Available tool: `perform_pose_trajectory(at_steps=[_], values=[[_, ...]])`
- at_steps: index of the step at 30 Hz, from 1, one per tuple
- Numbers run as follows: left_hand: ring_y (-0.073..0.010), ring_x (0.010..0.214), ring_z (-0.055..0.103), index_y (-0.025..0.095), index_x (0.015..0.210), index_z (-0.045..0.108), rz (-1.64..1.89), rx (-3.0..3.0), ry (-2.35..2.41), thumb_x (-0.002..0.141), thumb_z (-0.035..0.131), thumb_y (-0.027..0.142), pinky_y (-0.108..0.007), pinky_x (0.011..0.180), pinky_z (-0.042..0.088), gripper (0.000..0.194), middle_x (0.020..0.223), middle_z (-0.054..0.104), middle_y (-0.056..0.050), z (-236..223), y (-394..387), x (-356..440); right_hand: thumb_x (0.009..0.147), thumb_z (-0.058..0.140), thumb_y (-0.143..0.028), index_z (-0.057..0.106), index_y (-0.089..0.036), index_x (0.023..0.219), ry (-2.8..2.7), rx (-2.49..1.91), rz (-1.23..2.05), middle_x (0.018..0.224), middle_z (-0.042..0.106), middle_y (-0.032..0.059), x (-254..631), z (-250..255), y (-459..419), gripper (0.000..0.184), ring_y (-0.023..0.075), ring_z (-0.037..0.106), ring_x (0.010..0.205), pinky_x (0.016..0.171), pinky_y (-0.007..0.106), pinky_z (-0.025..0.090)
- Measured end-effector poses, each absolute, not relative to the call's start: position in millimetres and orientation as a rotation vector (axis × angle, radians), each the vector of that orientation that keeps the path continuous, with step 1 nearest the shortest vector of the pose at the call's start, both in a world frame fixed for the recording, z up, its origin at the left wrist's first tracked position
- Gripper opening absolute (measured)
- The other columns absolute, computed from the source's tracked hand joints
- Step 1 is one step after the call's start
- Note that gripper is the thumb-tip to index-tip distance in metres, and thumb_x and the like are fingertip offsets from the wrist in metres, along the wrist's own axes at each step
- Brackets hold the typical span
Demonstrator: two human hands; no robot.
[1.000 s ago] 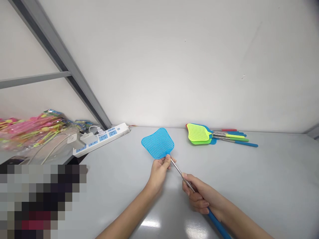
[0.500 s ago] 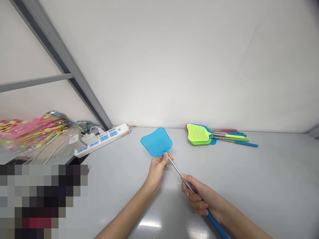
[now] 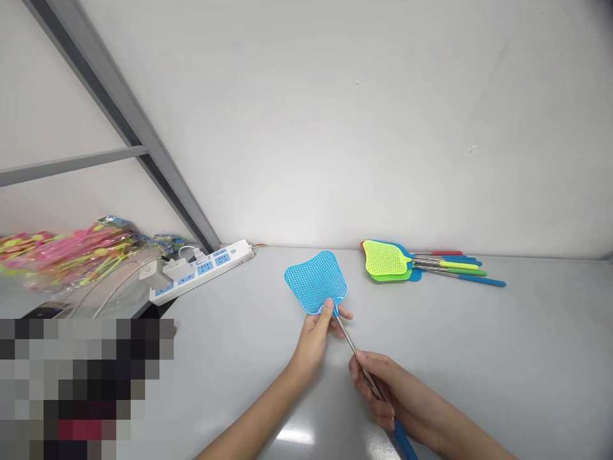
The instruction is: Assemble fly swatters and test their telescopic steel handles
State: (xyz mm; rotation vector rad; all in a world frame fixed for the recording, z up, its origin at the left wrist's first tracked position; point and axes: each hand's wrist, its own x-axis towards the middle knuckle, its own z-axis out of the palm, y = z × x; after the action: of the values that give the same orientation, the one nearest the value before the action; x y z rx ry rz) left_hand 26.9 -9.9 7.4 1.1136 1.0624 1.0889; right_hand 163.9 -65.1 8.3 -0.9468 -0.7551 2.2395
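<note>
White wall (image 3: 335,128) and a grey metal strut (image 3: 119,108) stand behind a light grey table top (image 3: 479,358). Blue plastic fly swatter (image 3: 315,282) is mid-table, apparently held off the surface, with its mesh head pointing far and its steel shaft (image 3: 357,354) running near and right to a blue handle grip (image 3: 405,444). Left hand (image 3: 313,342) pinches the neck at the base of the mesh, thumb pressed on top, fingers behind. Right hand (image 3: 378,390) is curled closed around the shaft just above the blue grip, fingers wrapped, not spread. Just changed: the mesh head sits further right and more square-on than half a second ago, and the right hand looks lower on the shaft (the camera shifted too, so part of this is head motion). Far right, a pile of fly swatters (image 3: 385,260) with lime and blue heads lies by the wall, handles pointing right, neither hand near it. Far left, a white power strip (image 3: 204,271) with a plug adapter (image 3: 177,267) sits beside cellophane bags of pink and yellow plastic items (image 3: 67,252). Near left corner is pixelated (image 3: 81,383), contents unreadable.
</note>
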Motion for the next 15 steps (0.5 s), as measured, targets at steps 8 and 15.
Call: perform_pose_trajectory(at_steps=[8, 15], values=[[-0.013, 0.065, 0.049, 0.014, 0.074, 0.056, 1.067, 1.102, 1.011, 0.079, 0.031, 0.045, -0.026, 0.068, 0.038, 0.04, 0.078, 0.059, -0.006, -1.4, -20.8, 39.5, 0.075, 0.044, -0.044, 0.043, -0.017, 0.065, -0.623, -1.033, 2.224, 0.046, 0.027, -0.0083, 171.1, -0.7, -66.1, 0.028, 0.0007, 0.013, 0.031, 0.029, 0.015, 0.009], [-0.0124, 0.066, 0.048, 0.016, 0.067, 0.052, 1.037, 1.056, 0.89, 0.081, 0.028, 0.042, -0.025, 0.068, 0.036, 0.038, 0.07, 0.055, -0.004, 6.2, -26.3, 43.2, 0.078, 0.041, -0.04, 0.043, -0.017, 0.062, -0.515, -0.875, 2.362, 0.041, 0.024, -0.008, 176.3, -3.3, -64.1, 0.028, 0.0013, 0.011, 0.027, 0.026, 0.016, 0.007]])
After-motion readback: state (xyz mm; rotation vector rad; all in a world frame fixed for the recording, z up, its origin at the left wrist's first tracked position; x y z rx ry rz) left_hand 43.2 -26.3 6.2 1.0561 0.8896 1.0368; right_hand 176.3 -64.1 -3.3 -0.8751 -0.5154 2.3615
